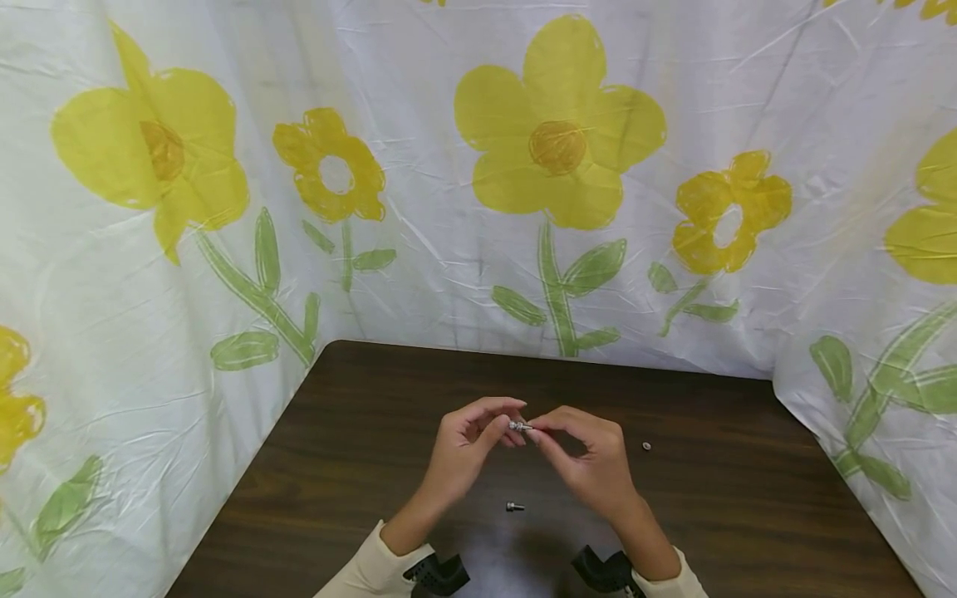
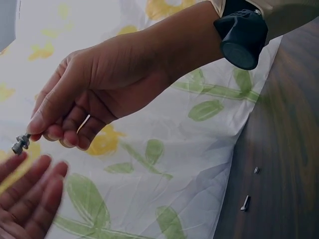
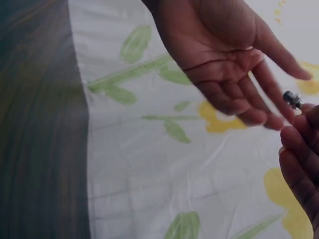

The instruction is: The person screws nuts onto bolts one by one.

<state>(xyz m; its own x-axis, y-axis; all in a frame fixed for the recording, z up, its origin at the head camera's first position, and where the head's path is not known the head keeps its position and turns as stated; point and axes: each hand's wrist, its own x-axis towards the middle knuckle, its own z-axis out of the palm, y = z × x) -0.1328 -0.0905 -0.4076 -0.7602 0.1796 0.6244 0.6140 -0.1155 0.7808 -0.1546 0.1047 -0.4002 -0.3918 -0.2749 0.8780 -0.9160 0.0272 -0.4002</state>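
Observation:
My right hand (image 1: 591, 453) pinches a small metal bolt (image 1: 517, 426) by its thin end, between thumb and fingertips. In the left wrist view, a wider ring-like piece shows on the bolt (image 2: 20, 144) close to its head. My left hand (image 1: 469, 444) is held around the head end, its fingers extended and the thumb apart from them. The right wrist view has the left hand (image 3: 234, 64) loosely spread, its fingertips right by the bolt (image 3: 292, 99). Both hands are raised above the dark table (image 1: 359, 498).
A second bolt (image 1: 515, 507) lies on the table between the forearms. A small round metal piece (image 1: 646, 447), like a nut, lies to the right of the right hand. Behind the table hangs a white curtain (image 1: 419, 274) with yellow flowers.

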